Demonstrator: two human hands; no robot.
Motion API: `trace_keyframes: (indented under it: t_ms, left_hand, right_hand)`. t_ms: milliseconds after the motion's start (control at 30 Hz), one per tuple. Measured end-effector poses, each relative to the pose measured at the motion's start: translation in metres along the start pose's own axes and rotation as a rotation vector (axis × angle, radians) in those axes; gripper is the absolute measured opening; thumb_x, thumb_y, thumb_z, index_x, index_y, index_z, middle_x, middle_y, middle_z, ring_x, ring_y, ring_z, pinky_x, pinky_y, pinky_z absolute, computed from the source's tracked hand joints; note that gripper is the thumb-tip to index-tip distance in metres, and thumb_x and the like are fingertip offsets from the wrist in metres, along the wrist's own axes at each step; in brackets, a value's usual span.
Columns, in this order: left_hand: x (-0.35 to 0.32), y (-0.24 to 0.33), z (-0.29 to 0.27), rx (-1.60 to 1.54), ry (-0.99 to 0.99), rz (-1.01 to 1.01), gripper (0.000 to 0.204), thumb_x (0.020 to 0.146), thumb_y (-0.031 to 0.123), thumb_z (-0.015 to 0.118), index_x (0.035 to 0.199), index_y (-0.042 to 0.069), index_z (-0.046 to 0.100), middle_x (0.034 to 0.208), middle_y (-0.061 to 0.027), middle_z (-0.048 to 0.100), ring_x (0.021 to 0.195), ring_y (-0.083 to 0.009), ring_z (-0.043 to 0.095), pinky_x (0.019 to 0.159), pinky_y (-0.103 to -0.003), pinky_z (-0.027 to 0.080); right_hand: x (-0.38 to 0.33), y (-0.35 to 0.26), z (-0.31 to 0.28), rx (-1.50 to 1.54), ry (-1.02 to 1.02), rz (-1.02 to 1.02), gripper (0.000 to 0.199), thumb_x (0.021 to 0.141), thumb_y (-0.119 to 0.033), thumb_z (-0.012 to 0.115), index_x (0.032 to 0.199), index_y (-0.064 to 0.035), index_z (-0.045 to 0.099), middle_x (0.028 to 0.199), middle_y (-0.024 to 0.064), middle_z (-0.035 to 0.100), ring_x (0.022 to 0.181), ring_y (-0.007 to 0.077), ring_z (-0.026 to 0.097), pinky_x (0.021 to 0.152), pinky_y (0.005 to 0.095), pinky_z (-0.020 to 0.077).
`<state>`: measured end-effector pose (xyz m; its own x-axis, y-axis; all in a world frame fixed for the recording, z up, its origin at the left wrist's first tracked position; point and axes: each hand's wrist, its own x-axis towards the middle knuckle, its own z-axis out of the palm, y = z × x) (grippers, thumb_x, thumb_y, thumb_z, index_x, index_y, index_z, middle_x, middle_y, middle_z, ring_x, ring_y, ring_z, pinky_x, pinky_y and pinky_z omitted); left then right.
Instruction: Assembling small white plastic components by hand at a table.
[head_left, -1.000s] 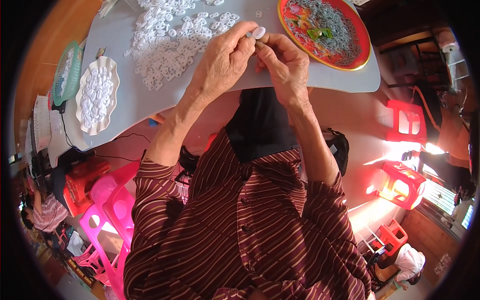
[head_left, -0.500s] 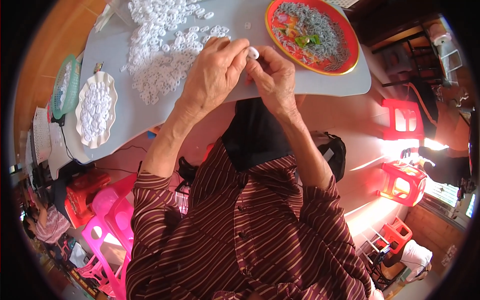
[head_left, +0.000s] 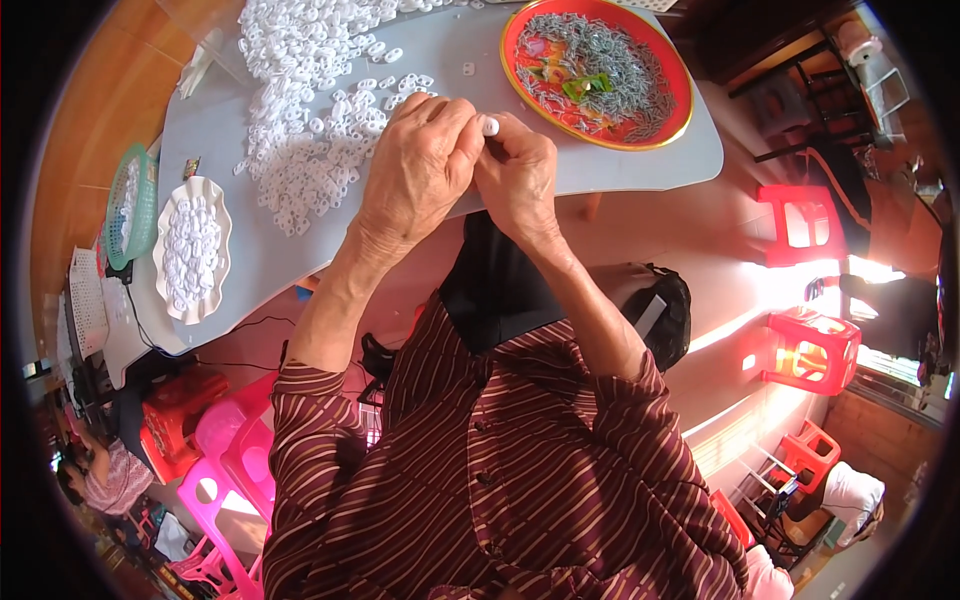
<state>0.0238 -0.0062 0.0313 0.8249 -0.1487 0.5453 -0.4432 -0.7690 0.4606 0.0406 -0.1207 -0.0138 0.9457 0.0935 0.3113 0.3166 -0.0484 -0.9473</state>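
My left hand point(head_left: 420, 170) and my right hand point(head_left: 518, 175) meet above the near edge of the grey table, fingers bent and closed. A small white oval plastic piece point(head_left: 489, 126) shows between them, pinched at the fingertips; anything else inside the grip is hidden. Behind and left of my left hand spreads a large heap of small white plastic pieces point(head_left: 310, 120). Beyond my right hand stands a red round tray point(head_left: 676, 75) with a gold rim, holding many thin grey screw-like pieces point(head_left: 625, 65).
A cream wavy-edged dish point(head_left: 225, 260) of white pieces stands at the table's left, beside a green basket point(head_left: 148, 215). Pink chairs point(head_left: 215, 500) and red stools point(head_left: 815, 350) stand on the floor. Another person point(head_left: 110, 475) is at the far left.
Both hands have shifted slightly left and down in the picture, the right hand drawing closer to the left. The white piece stays between them. The whole view has shifted a little too.
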Motion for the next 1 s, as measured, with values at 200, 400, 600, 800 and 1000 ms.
trace_keyframes:
  t_ms: [200, 400, 600, 800, 1000]
  left_hand:
    - [0.005, 0.005, 0.004, 0.186, -0.038, 0.064, 0.011, 0.083, 0.004, 0.053, 0.074, 0.000, 0.048, 0.071, -0.0149, 0.054, 0.073, -0.0322, 0.052, 0.068, -0.041, 0.044]
    - [0.005, 0.003, 0.002, 0.147, -0.080, 0.036, 0.011, 0.083, 0.005, 0.053, 0.075, -0.001, 0.049, 0.073, -0.0155, 0.055, 0.074, -0.0333, 0.052, 0.070, -0.042, 0.045]
    - [0.000, 0.006, -0.002, 0.118, -0.130, 0.067, 0.008, 0.082, 0.006, 0.054, 0.079, -0.002, 0.051, 0.078, -0.0162, 0.055, 0.079, -0.0339, 0.052, 0.071, -0.042, 0.045]
    - [0.002, 0.001, -0.012, -0.069, -0.272, -0.076, 0.010, 0.081, 0.008, 0.054, 0.081, -0.001, 0.055, 0.081, -0.0156, 0.056, 0.085, -0.0331, 0.052, 0.079, -0.042, 0.045]
    - [-0.002, -0.010, 0.000, -0.147, -0.082, -0.074, 0.013, 0.086, 0.009, 0.053, 0.093, -0.002, 0.056, 0.079, -0.0125, 0.058, 0.070, -0.0263, 0.055, 0.065, -0.034, 0.046]
  right_hand:
    - [0.002, 0.001, 0.005, -0.147, 0.047, -0.102, 0.006, 0.068, 0.003, 0.058, 0.068, 0.0052, 0.052, 0.062, 0.0180, 0.050, 0.052, 0.0314, 0.047, 0.049, 0.0356, 0.0370]
    - [0.000, -0.004, 0.004, -0.201, 0.028, -0.040, 0.011, 0.073, -0.002, 0.061, 0.073, 0.0057, 0.054, 0.060, 0.0138, 0.051, 0.061, 0.0090, 0.041, 0.053, 0.0296, 0.0397]
    - [0.002, -0.001, 0.005, -0.168, 0.048, -0.096, 0.009, 0.068, -0.001, 0.058, 0.068, 0.0048, 0.051, 0.062, 0.0199, 0.050, 0.055, 0.0356, 0.049, 0.051, 0.0389, 0.0382]
    - [0.001, -0.001, 0.007, -0.258, 0.059, -0.147, 0.011, 0.072, -0.001, 0.057, 0.081, 0.0050, 0.059, 0.066, 0.0157, 0.057, 0.057, 0.0177, 0.049, 0.056, 0.0308, 0.0429]
    - [0.005, -0.004, 0.008, -0.243, 0.079, -0.075, 0.006, 0.073, -0.002, 0.058, 0.074, 0.0038, 0.060, 0.064, 0.0191, 0.056, 0.056, 0.0308, 0.056, 0.053, 0.0365, 0.0429]
